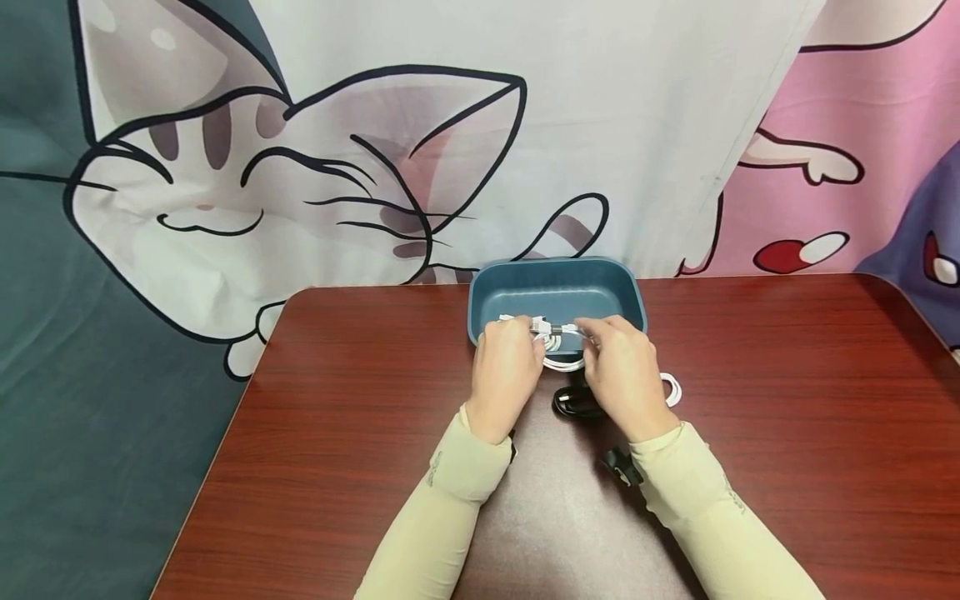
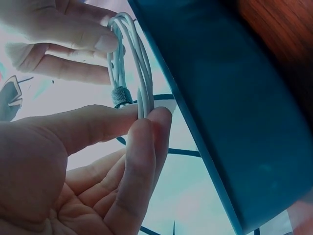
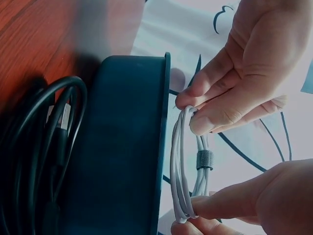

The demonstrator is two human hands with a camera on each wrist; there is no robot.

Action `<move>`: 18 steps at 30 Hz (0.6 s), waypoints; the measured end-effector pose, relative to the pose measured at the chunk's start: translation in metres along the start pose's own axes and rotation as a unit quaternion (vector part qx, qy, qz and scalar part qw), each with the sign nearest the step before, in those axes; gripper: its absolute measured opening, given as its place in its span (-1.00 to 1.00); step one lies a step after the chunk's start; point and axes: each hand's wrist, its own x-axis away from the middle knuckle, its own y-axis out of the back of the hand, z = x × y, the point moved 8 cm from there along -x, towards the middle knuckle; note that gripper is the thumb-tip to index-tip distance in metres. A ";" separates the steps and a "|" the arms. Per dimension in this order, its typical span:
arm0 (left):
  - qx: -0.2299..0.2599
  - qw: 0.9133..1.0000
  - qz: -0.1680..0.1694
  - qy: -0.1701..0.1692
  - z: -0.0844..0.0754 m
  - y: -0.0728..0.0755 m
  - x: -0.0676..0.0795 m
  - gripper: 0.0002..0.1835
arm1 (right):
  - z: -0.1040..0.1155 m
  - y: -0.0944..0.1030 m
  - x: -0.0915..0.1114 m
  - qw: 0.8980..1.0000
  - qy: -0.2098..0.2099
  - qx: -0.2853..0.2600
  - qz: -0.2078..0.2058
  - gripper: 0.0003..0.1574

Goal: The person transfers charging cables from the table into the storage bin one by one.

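Note:
A coiled white cable [image 1: 562, 364] is stretched between my two hands, just over the near rim of a blue rectangular bin [image 1: 555, 279]. My left hand [image 1: 506, 371] pinches one end of the loop between thumb and fingers. At the opposite end, my right hand [image 1: 626, 375] pinches the coil the same way. A dark ribbed band [image 3: 205, 159] wraps one side of the bundle, seen in the right wrist view. In the left wrist view the strands [image 2: 142, 63] bow upward between the two sets of fingertips.
A coiled black cable [image 1: 577, 402] lies on the brown table [image 1: 360, 417] in front of the bin, partly behind my right hand. Another white cable [image 1: 672, 389] shows beyond that hand. A cartoon-printed curtain [image 1: 637, 125] hangs behind the table's far edge.

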 end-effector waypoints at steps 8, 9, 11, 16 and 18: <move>0.005 1.000 -0.011 -0.004 -0.003 -0.002 -0.002 -0.93 | -0.004 0.002 -0.004 1.000 -0.003 0.005 -0.003 -0.67; 0.004 1.000 -0.011 -0.004 -0.004 -0.003 -0.003 -0.93 | -0.005 0.002 -0.004 1.000 -0.004 0.005 -0.003 -0.66; 0.008 1.000 -0.014 -0.006 -0.005 -0.004 -0.004 -0.93 | -0.006 0.003 -0.005 1.000 -0.004 0.007 -0.004 -0.67; 0.008 1.000 -0.022 -0.012 -0.007 -0.005 -0.005 -0.87 | -0.008 0.003 -0.007 1.000 -0.007 0.010 -0.005 -0.67; 0.004 1.000 -0.025 -0.015 -0.008 -0.006 -0.006 -0.84 | -0.009 0.004 -0.008 1.000 -0.007 0.011 -0.006 -0.67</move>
